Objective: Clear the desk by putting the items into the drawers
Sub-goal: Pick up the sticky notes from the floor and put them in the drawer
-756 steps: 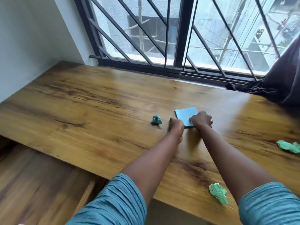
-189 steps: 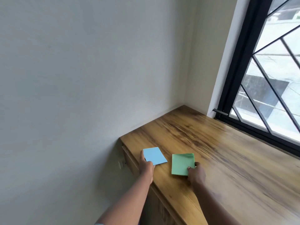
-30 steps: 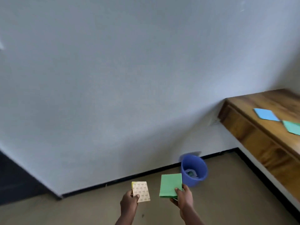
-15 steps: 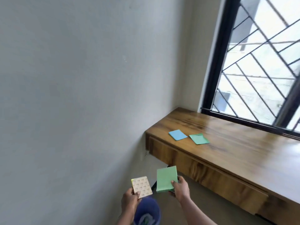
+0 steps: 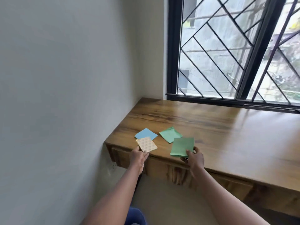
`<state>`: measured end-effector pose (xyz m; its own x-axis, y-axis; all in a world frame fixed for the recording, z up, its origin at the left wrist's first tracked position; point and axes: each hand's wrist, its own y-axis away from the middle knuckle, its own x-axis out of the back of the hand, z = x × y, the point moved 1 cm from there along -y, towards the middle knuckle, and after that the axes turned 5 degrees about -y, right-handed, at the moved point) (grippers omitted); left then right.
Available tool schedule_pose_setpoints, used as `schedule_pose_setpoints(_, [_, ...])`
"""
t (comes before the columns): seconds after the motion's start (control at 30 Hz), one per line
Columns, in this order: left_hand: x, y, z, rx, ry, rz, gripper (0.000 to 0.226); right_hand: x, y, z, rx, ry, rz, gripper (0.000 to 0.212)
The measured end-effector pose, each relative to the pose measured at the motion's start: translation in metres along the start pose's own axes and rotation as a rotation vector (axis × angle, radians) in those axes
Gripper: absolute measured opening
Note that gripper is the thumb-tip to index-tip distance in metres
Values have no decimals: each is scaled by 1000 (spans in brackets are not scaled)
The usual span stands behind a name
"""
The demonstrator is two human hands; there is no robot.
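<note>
My left hand (image 5: 140, 157) pinches a beige patterned note pad (image 5: 146, 144) at the desk's left front corner, just in front of a blue pad (image 5: 145, 133) lying on the wooden desk (image 5: 227, 135). My right hand (image 5: 194, 157) grips a dark green pad (image 5: 182, 146) by its near edge, held above the desk front. A light green pad (image 5: 170, 134) lies flat behind it. Closed drawer fronts (image 5: 170, 172) run under the desk edge.
A white wall (image 5: 65, 95) closes the left side right up to the desk end. A barred window (image 5: 235, 49) runs along the back of the desk. The rim of a blue bucket (image 5: 137, 216) shows on the floor between my arms.
Both hands have risen from near the floor to the desk's front edge, carrying the beige and dark green pads. The view swung from the bucket toward the desk corner.
</note>
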<state>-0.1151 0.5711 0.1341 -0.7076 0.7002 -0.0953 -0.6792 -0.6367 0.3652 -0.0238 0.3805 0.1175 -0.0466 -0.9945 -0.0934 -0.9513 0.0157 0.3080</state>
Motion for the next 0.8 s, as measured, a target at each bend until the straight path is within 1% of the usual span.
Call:
schedule_pose_setpoints(0.07, [-23, -27, 12, -12, 9, -17, 47, -6, -35, -7, -31, -39, 39, 39])
schedule_pose_setpoints(0.17, [-55, -72, 25, 18, 23, -4, 46, -13, -90, -9, 8, 105, 121, 39])
schedule_pose_setpoints(0.23, [-70, -99, 32, 34, 17, 7, 45, -16, -106, -22, 35, 153, 144, 38])
schedule_pose_setpoints(0.3, [-85, -126, 36, 58, 21, 21, 49, -15, -118, -41, 59, 236, 178, 36])
schedule_pose_setpoints(0.47, [-114, -175, 46, 86, 28, 61, 56, -10, -160, -57, 54, 327, 224, 35])
schedule_pose_setpoints(0.53, [-122, -186, 48, 85, -62, 62, 56, -8, -171, -56, 44, 356, 228, 34])
schedule_pose_setpoints(0.63, [-125, -196, 46, 67, -300, 75, 50, -4, -178, -51, 41, 436, 243, 35])
schedule_pose_setpoints(0.73, [-117, -192, 46, 28, -519, 184, 42, -2, -174, -48, 60, 502, 290, 38])
schedule_pose_setpoints(0.8, [-112, -182, 49, -25, -574, 257, 40, -4, -170, -48, 71, 555, 321, 42])
